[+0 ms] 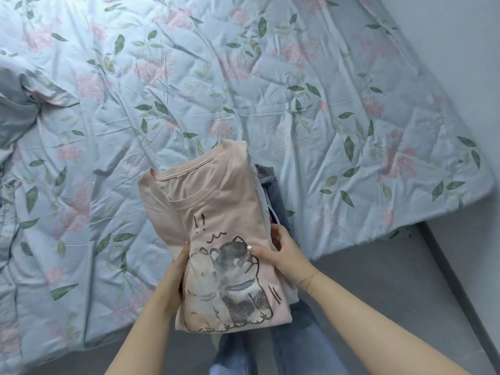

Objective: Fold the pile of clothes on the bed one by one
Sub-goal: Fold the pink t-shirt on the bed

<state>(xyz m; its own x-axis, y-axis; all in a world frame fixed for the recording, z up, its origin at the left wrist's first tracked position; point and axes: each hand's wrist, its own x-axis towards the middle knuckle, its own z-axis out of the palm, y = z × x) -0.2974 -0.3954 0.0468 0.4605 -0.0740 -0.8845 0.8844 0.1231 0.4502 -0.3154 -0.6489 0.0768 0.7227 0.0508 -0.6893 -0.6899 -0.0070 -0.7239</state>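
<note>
While both hands, left hand [173, 277] and right hand [284, 253], clasp the folded stack [216, 212], setting it on the bed [324, 104] appears next.

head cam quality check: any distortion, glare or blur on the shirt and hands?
Head view: wide-angle bend, the bed edge curves at right; soft, even cool light with a brighter patch top left, no hard shadows; pink shirt print readable, slightly soft; left hand and right hand fairly sharp; frame bottom softer.
</note>
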